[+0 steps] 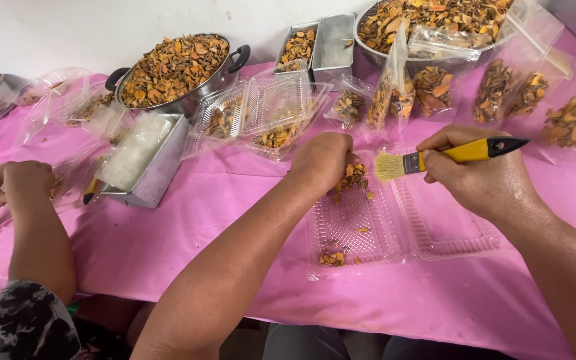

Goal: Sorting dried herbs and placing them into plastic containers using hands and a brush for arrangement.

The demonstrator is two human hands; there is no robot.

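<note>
Meanwhile, left hand (323,160) clutches dried slices (351,179) over the clear tray (355,227); right hand (481,175) grips a brush (435,159).

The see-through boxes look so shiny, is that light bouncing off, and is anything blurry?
In the head view, soft, even light leaves hardly any shadows on the pink tablecloth; pale glare streaks the open plastic box and the bags; the left hand dropping dried orange pieces and the right hand with the yellow brush look sharp; the edges bend a little.

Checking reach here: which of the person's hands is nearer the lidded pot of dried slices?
Left. The left hand is closer to the pot; the right hand is farther right.
</note>
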